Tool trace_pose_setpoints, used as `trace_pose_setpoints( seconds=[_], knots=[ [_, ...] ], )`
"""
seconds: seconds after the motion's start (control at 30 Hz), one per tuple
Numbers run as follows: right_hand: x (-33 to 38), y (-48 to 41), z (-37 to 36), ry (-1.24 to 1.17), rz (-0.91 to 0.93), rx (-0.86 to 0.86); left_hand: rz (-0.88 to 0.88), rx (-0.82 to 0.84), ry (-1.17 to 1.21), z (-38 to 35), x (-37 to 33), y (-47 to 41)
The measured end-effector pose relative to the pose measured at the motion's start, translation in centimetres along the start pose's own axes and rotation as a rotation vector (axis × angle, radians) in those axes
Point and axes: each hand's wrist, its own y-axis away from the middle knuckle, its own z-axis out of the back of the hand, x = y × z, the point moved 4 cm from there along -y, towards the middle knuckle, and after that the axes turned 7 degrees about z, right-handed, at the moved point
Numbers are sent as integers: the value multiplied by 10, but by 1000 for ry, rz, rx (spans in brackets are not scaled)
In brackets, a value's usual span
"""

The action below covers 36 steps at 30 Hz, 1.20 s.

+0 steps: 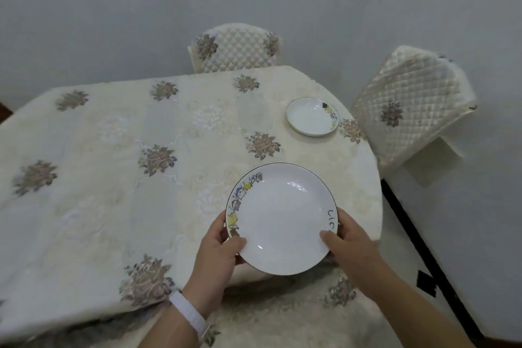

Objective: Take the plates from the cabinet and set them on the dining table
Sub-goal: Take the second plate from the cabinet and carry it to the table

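A plate, glazed, stiff and likely breakable, is gripped by opposite rims in left hand and right hand, lower centre.

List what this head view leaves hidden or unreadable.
- Lettering on the held plate: the right hand thumb covers its end; only "Lif" shows.
- Rim drawings on the far plate: too small to read.
- Whether the held plate touches the table: the plate hides its own underside.
- The table's left end: cut off by the frame edge.
- The cabinet: out of view.
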Motion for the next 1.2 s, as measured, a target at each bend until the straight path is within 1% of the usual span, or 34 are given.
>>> trace_pose_setpoints(
  seconds=[0.13,0.27,0.47,0.57,0.8,0.97,1.2],
  knots=[
    [-25,-42,6,61,4,129,41,-141,-34,-9,14,-22],
    [-55,-78,8,109,-35,246,83,-280,-96,-17,33,-51],
    [-83,-123,2,172,-55,345,156,-373,-50,-21,54,-84],
    [-101,-142,-6,217,-87,361,178,-420,-50,-20,62,-103],
    [-122,-163,-17,276,-140,367,214,-464,-48,-19,76,-127],
    [-131,-168,-18,308,-153,406,228,-477,-47,-15,82,-130],
    [-136,-171,-18,351,-140,417,189,-476,-267,-18,79,-131]
  ],
)
